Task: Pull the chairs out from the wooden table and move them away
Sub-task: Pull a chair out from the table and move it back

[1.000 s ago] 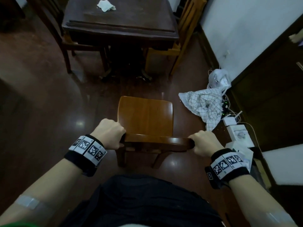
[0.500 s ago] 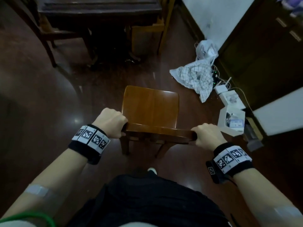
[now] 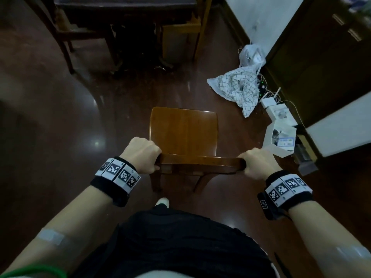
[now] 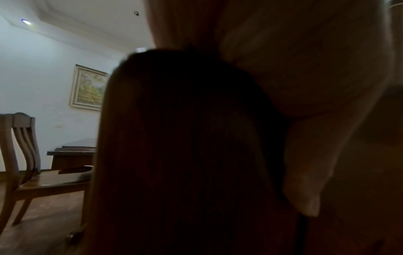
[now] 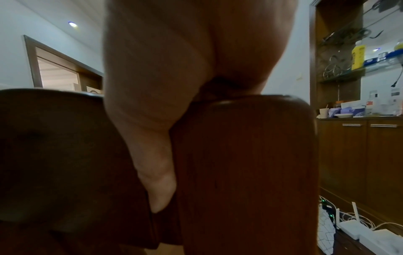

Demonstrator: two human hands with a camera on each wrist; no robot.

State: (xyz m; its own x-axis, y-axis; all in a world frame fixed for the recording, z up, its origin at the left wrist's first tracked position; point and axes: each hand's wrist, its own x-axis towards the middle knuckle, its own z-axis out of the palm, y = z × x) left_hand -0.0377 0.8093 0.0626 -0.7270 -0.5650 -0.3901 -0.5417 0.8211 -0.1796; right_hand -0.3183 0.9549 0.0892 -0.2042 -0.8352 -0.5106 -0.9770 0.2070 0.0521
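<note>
A brown wooden chair [image 3: 183, 133] stands on the dark floor in front of me, well back from the dark wooden table [image 3: 124, 5] at the top of the head view. My left hand [image 3: 141, 155] grips the left end of its top rail [image 3: 200, 162], and my right hand [image 3: 257, 164] grips the right end. In the left wrist view the chair back [image 4: 185, 155] fills the middle under my curled fingers [image 4: 305, 172]. The right wrist view shows my thumb [image 5: 152, 163] wrapped down the chair back [image 5: 240, 172]. Two more chairs stay tucked at the table, one on the left [image 3: 66, 31] and one on the right [image 3: 180, 31].
A checked cloth [image 3: 236, 87], a white bag [image 3: 252, 55], white boxes [image 3: 280, 137] and cables lie on the floor at the right, along a dark cabinet [image 3: 321, 57]. Open floor lies to the left. My shoe tip [image 3: 162, 201] is just behind the chair.
The held chair has moved back from the table with me; the table has slid toward the top edge of the view. Both hands keep the same grip.
</note>
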